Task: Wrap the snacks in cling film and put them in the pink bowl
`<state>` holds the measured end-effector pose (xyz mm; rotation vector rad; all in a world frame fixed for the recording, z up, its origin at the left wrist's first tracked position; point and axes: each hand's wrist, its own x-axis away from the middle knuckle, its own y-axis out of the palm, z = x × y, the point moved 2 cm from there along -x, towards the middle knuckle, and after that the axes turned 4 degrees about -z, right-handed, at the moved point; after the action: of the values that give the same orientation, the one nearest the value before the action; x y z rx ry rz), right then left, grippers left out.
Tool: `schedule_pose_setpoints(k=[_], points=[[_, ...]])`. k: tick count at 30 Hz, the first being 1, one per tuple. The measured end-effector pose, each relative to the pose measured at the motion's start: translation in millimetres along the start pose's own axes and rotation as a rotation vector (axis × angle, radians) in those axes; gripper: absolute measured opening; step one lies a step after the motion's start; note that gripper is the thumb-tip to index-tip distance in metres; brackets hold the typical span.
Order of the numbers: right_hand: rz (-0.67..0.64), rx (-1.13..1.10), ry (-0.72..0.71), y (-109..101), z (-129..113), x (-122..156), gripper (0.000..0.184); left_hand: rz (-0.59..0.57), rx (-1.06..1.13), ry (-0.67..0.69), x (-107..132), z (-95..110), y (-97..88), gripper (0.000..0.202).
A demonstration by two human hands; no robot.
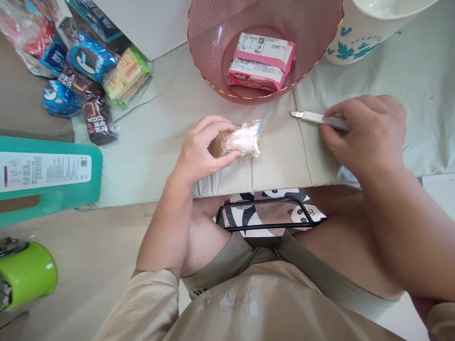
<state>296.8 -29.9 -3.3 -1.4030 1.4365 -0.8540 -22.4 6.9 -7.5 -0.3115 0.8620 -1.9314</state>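
Green plastic cup (26, 274) low at far left, well apart from the work. Above it, a teal plastic slab with a white printed label (50, 177); cannot tell what it belongs to. Heap of blue, brown and green foil snack packets (85, 71) at the far left corner, untouched. Pale cloth-covered table (156, 142) carries the work. Left hand (202, 151) is clamped on a small, brown, clear-film wrapped cake (238, 139), thumb below and fingers over the top. It grips the left end, close to the table's near edge, and the right end of the film sticks out free. Beyond it stands a round translucent pink plastic bowl (202, 61) with one pink-and-white wafer packet (261, 59) lying in it. Slim silver metal cutter (313, 117) sits low over the cloth, blade out and pointing left at the wrapped cake, with a clear gap between tip and film. Right hand (366, 135) is closed around the cutter's handle. White tub with teal leaf print (355, 42) at far right, behind. Judgement: the step in hand reads as slitting the film. The blade faces the holding hand, so the left fingertips should sit back on the cake's left end, off the cutting line. Nick only the free right end, shallow, so the cake is not scored. Raise that end off the cloth first, since the cloth would cut too. The film looks slick, so a firm pinch is needed.
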Motion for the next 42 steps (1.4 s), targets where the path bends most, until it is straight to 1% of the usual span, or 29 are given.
schedule_pose_setpoints(k=[2, 4, 6, 8, 11, 15, 18, 21, 24, 28, 31, 34, 36, 38, 40, 42], points=[[0.095, -0.034, -0.067, 2.4, -6.4, 1.2, 0.017, -0.003, -0.031, 0.065, 1.2, 5.0, 5.2, 0.039], [0.144, -0.132, -0.194, 7.6, -19.5, 3.3, 0.017, -0.009, -0.050, 0.116, 1.6, 12.7, 11.7, 0.038], [0.107, -0.255, -0.319, 14.4, -35.2, 5.3, 0.021, -0.028, -0.069, 0.139, 0.9, 20.9, 18.7, 0.039], [0.019, -0.342, -0.365, 20.7, -47.5, 6.3, 0.023, -0.038, -0.091, 0.139, -0.5, 27.1, 24.4, 0.038], [-0.059, -0.397, -0.331, 25.4, -53.4, 5.4, 0.019, -0.013, -0.096, 0.152, -2.5, 30.7, 29.2, 0.032], [-0.054, -0.453, -0.338, 25.7, -50.1, 3.4, 0.017, 0.003, -0.089, 0.181, -3.6, 30.6, 32.5, 0.029], [-0.067, -0.505, -0.357, 25.6, -50.7, 2.6, 0.024, -0.003, -0.095, 0.177, -4.6, 31.8, 34.7, 0.032], [-0.086, -0.556, -0.337, 26.8, -53.8, 1.2, 0.031, -0.001, -0.077, 0.190, -6.3, 34.7, 36.4, 0.036], [-0.047, -0.584, -0.298, 28.7, -55.5, -1.5, 0.025, -0.020, -0.065, 0.184, -8.2, 36.4, 38.3, 0.038], [0.028, -0.589, -0.283, 29.8, -56.2, -5.0, 0.020, -0.044, -0.071, 0.150, -9.9, 36.1, 39.0, 0.040], [0.063, -0.573, -0.291, 27.9, -59.4, -7.3, 0.019, -0.014, -0.089, 0.157, -10.1, 35.9, 36.5, 0.038], [0.069, -0.550, -0.276, 24.9, -66.5, -11.2, 0.018, 0.031, -0.085, 0.179, -9.7, 37.1, 35.4, 0.037], [0.091, -0.547, -0.264, 22.9, -72.5, -14.5, 0.017, 0.051, -0.082, 0.149, -9.6, 38.0, 37.6, 0.039], [0.098, -0.577, -0.276, 22.4, -78.4, -17.3, 0.017, 0.078, -0.091, 0.086, -9.8, 39.2, 41.4, 0.041], [0.065, -0.633, -0.283, 23.8, -82.3, -18.6, 0.016, 0.118, -0.108, 0.030, -10.3, 41.3, 45.1, 0.039], [0.004, -0.694, -0.257, 26.6, -82.4, -17.8, 0.017, 0.161, -0.120, -0.005, -11.1, 44.0, 47.0, 0.035]])
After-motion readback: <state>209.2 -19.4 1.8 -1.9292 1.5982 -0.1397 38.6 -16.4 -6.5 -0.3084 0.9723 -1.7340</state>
